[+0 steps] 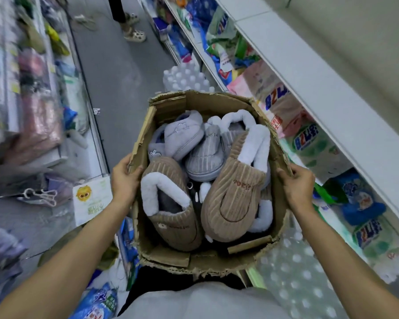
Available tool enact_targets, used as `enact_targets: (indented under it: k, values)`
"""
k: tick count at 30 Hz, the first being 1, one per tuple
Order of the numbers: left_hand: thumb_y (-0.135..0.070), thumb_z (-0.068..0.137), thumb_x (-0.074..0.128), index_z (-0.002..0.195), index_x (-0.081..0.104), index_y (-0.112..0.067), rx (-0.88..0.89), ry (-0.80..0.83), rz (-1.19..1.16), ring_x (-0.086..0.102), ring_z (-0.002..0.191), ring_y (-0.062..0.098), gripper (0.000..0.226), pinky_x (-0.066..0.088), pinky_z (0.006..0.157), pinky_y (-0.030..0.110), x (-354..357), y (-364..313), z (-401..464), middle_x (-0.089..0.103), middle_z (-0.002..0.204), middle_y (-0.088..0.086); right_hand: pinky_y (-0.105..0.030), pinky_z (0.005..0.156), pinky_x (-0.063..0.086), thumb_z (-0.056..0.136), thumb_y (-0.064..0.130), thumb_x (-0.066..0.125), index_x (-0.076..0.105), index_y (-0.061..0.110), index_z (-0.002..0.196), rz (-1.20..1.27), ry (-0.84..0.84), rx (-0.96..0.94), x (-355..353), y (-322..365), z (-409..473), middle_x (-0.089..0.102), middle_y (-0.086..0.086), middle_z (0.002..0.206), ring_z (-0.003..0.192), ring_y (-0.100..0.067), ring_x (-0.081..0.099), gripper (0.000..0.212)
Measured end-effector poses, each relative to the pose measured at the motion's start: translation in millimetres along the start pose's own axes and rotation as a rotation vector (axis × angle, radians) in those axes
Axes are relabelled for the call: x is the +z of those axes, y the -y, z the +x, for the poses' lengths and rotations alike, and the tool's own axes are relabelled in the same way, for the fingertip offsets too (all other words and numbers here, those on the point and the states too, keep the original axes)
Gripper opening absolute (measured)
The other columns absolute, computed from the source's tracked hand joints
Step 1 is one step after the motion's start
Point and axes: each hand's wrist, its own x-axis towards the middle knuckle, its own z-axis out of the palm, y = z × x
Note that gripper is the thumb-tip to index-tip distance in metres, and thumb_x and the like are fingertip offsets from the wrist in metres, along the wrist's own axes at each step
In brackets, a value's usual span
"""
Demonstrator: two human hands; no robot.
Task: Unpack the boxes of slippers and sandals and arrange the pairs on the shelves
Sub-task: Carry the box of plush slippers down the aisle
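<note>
**Both hands on the box, slippers waiting inside**

A torn cardboard box (207,180) sits between the person's arms in a shop aisle, carried at about waist height in front of the body. The left hand (124,183) grips the left rim, thumb curled over the ragged edge into the box; the right hand (297,185) pinches the right rim the same way. Neither hand holds a slipper.

The slippers lie directly between the two hands, piled loose. Two tan corduroy slippers (233,194) with white fleece lining lie nearest the body, long axes running roughly away from the person, and the right-hand one reaches closer to the right hand. Grey slippers (194,143) are heaped behind them toward the far wall. My judgement: either hand only has to let go and dip inward, but the box likely needs setting down first, since one hand alone may not steady it.

Readable writing is thin. The tan slipper carries red embroidered letters, upside down from here and not legible. On the shelf (332,93) to the right, packs (306,137) show "028" or similar in blue, seen inverted; I cannot confirm the brand
</note>
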Motion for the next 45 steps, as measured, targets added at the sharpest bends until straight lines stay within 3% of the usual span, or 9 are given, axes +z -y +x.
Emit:
enact_targets:
  k: [9,15,18,26,30,34,39,42,45]
  values:
    - [-0.017,0.091,0.071,0.116,0.071,-0.027,-0.011,-0.008,-0.022,0.072,0.101,0.020,0.027,0.056,0.093,0.054,4,-26,129,0.077,0.105,-0.004,-0.031,0.073,0.051,0.087,0.013,0.068,0.077,0.008,0.100,0.000,0.003,0.000,76,64,105,0.075,-0.003,0.086,0.075,-0.017,0.064,0.016]
    - [-0.009,0.092,0.069,0.119,0.070,-0.021,0.003,-0.010,-0.059,0.070,0.098,0.016,0.029,0.057,0.094,0.046,5,-57,219,0.075,0.106,-0.002,-0.040,0.077,0.056,0.086,0.009,0.069,0.076,0.005,0.097,-0.031,-0.023,0.016,122,111,169,0.075,-0.008,0.087,0.076,-0.018,0.064,0.013]
    - [-0.006,0.093,0.066,0.118,0.070,-0.021,0.004,-0.020,-0.066,0.069,0.093,0.012,0.030,0.057,0.094,0.044,7,-62,259,0.075,0.103,-0.003,-0.042,0.080,0.056,0.085,0.006,0.068,0.076,0.003,0.099,-0.034,-0.033,0.006,145,134,201,0.075,-0.013,0.088,0.081,-0.030,0.068,0.016]
    - [-0.011,0.092,0.067,0.112,0.071,-0.025,-0.026,-0.084,-0.088,0.071,0.097,0.024,0.025,0.055,0.093,0.058,40,-67,370,0.076,0.102,0.001,-0.029,0.067,0.049,0.087,0.006,0.066,0.076,0.007,0.092,-0.006,0.035,-0.005,215,171,334,0.073,-0.005,0.082,0.075,-0.018,0.064,0.011]
    - [-0.009,0.091,0.064,0.113,0.070,-0.022,-0.030,-0.149,-0.111,0.071,0.099,0.028,0.026,0.057,0.091,0.053,71,-78,422,0.076,0.103,0.005,-0.025,0.057,0.035,0.088,0.006,0.064,0.075,0.004,0.097,-0.053,0.032,-0.044,259,185,411,0.073,-0.008,0.082,0.071,-0.026,0.064,0.015]
    - [-0.007,0.093,0.063,0.106,0.071,-0.010,-0.065,-0.205,-0.157,0.067,0.087,0.014,0.016,0.057,0.083,0.042,103,-94,476,0.074,0.094,0.001,-0.024,0.056,0.035,0.089,0.008,0.063,0.076,0.008,0.103,-0.073,0.048,-0.082,297,201,488,0.073,-0.005,0.088,0.072,-0.019,0.063,0.020]
    - [-0.018,0.082,0.070,0.094,0.074,-0.028,-0.182,-0.298,-0.121,0.069,0.084,0.018,0.016,0.059,0.084,0.055,136,-77,545,0.076,0.089,-0.005,-0.027,0.058,0.036,0.090,0.008,0.061,0.073,0.005,0.088,-0.135,0.111,-0.103,343,206,571,0.072,-0.013,0.077,0.070,-0.019,0.058,0.013]
    - [-0.020,0.078,0.067,0.108,0.073,-0.018,-0.254,-0.321,-0.098,0.072,0.094,0.025,0.031,0.057,0.087,0.055,158,-57,580,0.077,0.099,0.004,-0.027,0.063,0.039,0.091,0.009,0.059,0.071,0.004,0.083,-0.111,0.146,-0.064,372,191,601,0.072,-0.015,0.079,0.073,-0.015,0.054,0.015]
    - [-0.023,0.082,0.069,0.111,0.070,-0.023,-0.276,-0.346,-0.063,0.072,0.094,0.021,0.029,0.058,0.086,0.052,173,-39,598,0.076,0.099,0.000,-0.026,0.058,0.032,0.092,0.006,0.057,0.058,0.021,0.061,-0.101,0.159,-0.054,394,179,613,0.057,0.001,0.060,0.061,-0.008,0.043,0.034]
